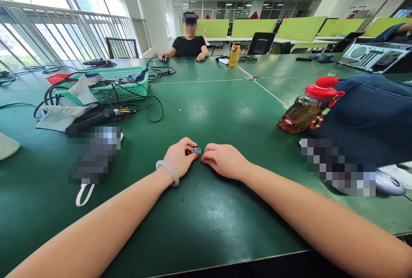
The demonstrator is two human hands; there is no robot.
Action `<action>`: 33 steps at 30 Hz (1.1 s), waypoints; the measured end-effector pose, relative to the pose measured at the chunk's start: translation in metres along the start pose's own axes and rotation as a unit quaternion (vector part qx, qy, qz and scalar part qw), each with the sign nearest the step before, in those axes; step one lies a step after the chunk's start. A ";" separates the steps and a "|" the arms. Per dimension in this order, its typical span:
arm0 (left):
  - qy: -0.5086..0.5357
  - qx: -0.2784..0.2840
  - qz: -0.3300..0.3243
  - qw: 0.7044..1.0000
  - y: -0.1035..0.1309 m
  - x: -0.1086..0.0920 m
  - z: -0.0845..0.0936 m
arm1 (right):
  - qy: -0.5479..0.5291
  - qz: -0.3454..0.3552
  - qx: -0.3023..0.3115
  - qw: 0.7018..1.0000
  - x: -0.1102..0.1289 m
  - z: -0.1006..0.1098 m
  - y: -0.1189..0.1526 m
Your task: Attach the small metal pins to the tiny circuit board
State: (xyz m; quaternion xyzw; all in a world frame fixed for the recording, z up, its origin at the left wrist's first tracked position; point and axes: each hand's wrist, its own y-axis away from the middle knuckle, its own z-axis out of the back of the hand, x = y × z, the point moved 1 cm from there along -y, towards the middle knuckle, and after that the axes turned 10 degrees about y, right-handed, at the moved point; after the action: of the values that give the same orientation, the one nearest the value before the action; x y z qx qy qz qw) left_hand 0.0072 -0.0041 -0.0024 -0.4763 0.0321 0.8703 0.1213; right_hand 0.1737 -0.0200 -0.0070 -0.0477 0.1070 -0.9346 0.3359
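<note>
A small grey-and-black rectangular piece [196,151], too small to name, is pinched between the thumb and fingers of my left hand [180,158], just above the green tabletop [206,205]. A pale bangle [168,172] circles the left wrist. Close by on the right, my right hand [223,160] is closed, its fingers curled and pressed together near the table. Whatever those fingertips may hold is hidden. A narrow gap separates the right fingertips from the small piece.
To the left are a green basket [119,91] with cables and gloves, and a blurred phone-like object [96,155]. On the right stand a tilted red-capped bottle [298,113], a dark blue bag [373,119] and a silver mouse [390,182]. A person [189,46] sits across the table.
</note>
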 end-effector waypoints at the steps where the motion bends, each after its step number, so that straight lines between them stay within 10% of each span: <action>1: 0.001 0.000 -0.001 1.000 0.000 0.000 0.000 | 0.003 -0.004 -0.003 1.000 0.000 0.000 0.000; 8: -0.004 -0.002 -0.001 1.000 0.001 -0.003 0.001 | 0.062 -0.062 -0.049 0.995 -0.004 0.006 0.001; 33: -0.034 -0.025 -0.047 0.998 0.005 -0.011 0.006 | 0.187 0.081 -0.081 0.976 0.003 0.014 0.007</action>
State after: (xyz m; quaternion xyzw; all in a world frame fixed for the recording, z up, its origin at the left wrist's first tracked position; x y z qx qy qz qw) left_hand 0.0069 -0.0100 0.0093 -0.4506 -0.0160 0.8796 0.1515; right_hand 0.1778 -0.0294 0.0054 0.1098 0.2470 -0.8847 0.3798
